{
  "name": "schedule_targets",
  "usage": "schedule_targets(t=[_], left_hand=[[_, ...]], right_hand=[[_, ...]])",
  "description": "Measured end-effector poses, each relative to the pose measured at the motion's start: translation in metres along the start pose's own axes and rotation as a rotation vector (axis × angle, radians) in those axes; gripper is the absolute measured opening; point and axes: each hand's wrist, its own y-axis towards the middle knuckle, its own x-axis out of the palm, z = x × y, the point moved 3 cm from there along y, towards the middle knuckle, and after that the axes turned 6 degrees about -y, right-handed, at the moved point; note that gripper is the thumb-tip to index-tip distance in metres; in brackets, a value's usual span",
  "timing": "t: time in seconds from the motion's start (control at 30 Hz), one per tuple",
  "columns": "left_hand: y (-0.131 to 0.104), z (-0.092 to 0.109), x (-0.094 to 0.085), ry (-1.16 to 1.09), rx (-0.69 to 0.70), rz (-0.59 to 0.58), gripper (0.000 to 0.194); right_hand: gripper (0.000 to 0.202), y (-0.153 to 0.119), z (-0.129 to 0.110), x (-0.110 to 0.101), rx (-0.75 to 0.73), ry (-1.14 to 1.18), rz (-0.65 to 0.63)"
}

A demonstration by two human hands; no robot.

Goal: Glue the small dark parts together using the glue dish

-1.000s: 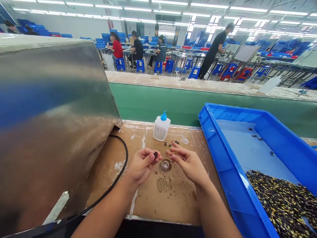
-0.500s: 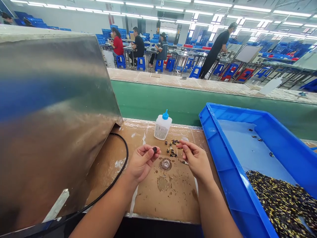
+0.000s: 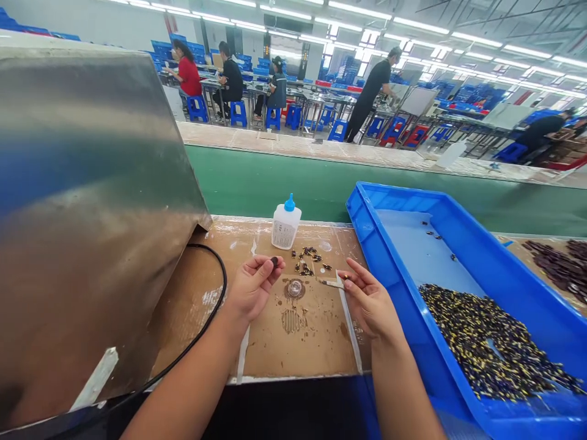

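My left hand (image 3: 254,284) pinches a small dark round piece (image 3: 274,261) between thumb and fingers, left of the scattered parts. In my right hand (image 3: 369,299) a thin brush-like tool (image 3: 334,285) points left, and a tiny black-and-gold part (image 3: 347,277) sits at the fingertips. Between and beyond the hands lies a loose group of small black-and-gold parts (image 3: 306,267) on the brown cardboard (image 3: 275,354). A small clear round dish (image 3: 295,288) rests on a wet patch. Behind the parts stands a white bottle (image 3: 286,226) with a blue cap.
A large blue tray (image 3: 389,256) at the right holds a heap of small parts (image 3: 486,336). A metal housing (image 3: 101,220) fills the left, with a black cable (image 3: 222,293) beside it. Dark pieces (image 3: 557,266) lie beyond the tray. Several people are at tables behind the green barrier (image 3: 275,177).
The view has turned right. My right hand has moved away from the small parts, its fingers spread more, with the thin tool now showing. My left hand still holds the dark piece.
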Motion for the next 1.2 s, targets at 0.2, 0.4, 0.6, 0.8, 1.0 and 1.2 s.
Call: schedule_targets(t=[0.2,0.4,0.6,0.8,1.0,1.2], left_hand=[[0.002,-0.002,0.001,0.01,0.004,-0.006,0.046],[0.005,-0.002,-0.001,0.005,0.008,-0.02,0.046],[0.007,-0.005,-0.002,0.006,0.01,-0.031,0.046],[0.008,-0.005,-0.002,-0.001,0.027,-0.042,0.045],[0.008,-0.004,-0.001,0.001,0.045,-0.054,0.046],[0.009,-0.005,-0.001,-0.002,0.058,-0.059,0.047]], right_hand=[[0.052,-0.02,0.004,-0.005,0.05,0.066,0.03],[0.04,-0.03,-0.003,-0.002,-0.061,-0.068,-0.034],[0.039,-0.026,-0.016,0.007,-0.17,-0.432,-0.125],[0.029,-0.018,-0.024,0.034,-0.31,-0.791,-0.283],[0.018,0.003,-0.03,0.053,-0.462,-1.084,-0.371],[0.02,0.014,-0.039,0.075,-0.542,-1.169,-0.46]])
